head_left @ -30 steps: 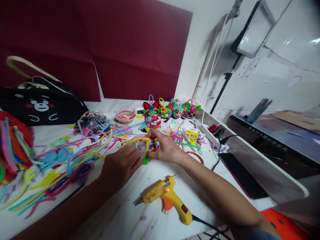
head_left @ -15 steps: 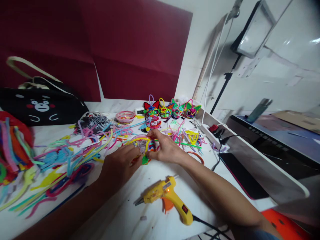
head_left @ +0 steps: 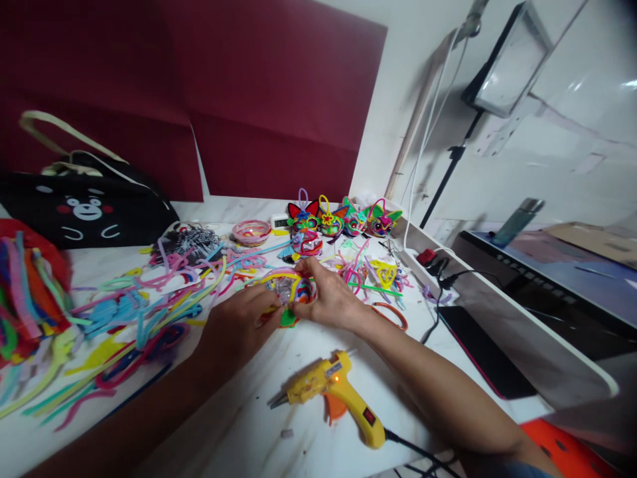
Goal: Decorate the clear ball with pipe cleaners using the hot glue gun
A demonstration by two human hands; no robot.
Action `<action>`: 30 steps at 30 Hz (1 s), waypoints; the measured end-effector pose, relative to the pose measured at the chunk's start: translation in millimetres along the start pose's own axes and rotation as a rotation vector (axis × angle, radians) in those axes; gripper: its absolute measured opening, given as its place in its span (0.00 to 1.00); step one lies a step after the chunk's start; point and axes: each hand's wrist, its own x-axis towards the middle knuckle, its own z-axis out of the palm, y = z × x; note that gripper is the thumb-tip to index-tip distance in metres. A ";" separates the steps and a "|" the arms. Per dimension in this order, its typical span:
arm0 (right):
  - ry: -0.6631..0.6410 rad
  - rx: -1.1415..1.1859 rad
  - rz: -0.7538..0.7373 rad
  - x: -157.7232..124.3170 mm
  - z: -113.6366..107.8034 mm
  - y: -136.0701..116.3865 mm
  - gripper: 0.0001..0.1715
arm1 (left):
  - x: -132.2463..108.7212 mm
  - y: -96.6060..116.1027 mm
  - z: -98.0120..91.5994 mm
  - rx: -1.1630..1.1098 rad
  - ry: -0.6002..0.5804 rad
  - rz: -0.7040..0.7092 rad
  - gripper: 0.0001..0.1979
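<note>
My left hand (head_left: 243, 320) and my right hand (head_left: 329, 293) both grip a colourful pipe-cleaner ornament (head_left: 285, 289) over the table. Yellow, pink, striped and green parts show around something clear in its middle; the fingers hide much of it. My left fingers pinch its near left side, while my right thumb and fingers close on its right side. Nearer to me lies a yellow hot glue gun (head_left: 326, 385), its nozzle pointing left and a small light glowing. Behind my hands stand several finished animal-face ornaments (head_left: 354, 222) with pointed ears and loops on top.
Loose pipe cleaners (head_left: 149, 318) cover the left of the table (head_left: 223, 411). At the back sit a pink-rimmed bowl (head_left: 251, 232) and a black bag (head_left: 84, 216). A power strip (head_left: 428, 265) and a dark phone (head_left: 485, 352) lie at right, beside the raised table edge (head_left: 537, 328).
The view has shifted very slightly. Both hands stay on the ornament with almost the same grip, and the glue gun lies where it was.
</note>
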 end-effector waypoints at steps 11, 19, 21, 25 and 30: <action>0.016 0.015 -0.008 -0.9 0.6 1.9 0.31 | 3.1 -4.9 -8.8 -0.180 0.003 -0.119 0.08; 0.017 0.010 0.013 -0.7 1.7 1.3 0.32 | 5.5 -6.5 -9.0 -0.249 -0.035 -0.192 0.07; 0.016 0.016 0.016 -0.4 1.9 2.4 0.32 | 5.5 -9.0 -10.7 -0.276 -0.052 -0.194 0.06; 0.014 0.031 0.011 -0.4 1.8 4.9 0.31 | 5.1 -13.5 -16.1 -0.278 -0.089 -0.161 0.09; 0.018 0.035 0.009 -0.7 1.6 6.7 0.31 | 3.6 -17.6 -19.3 -0.251 -0.084 -0.113 0.10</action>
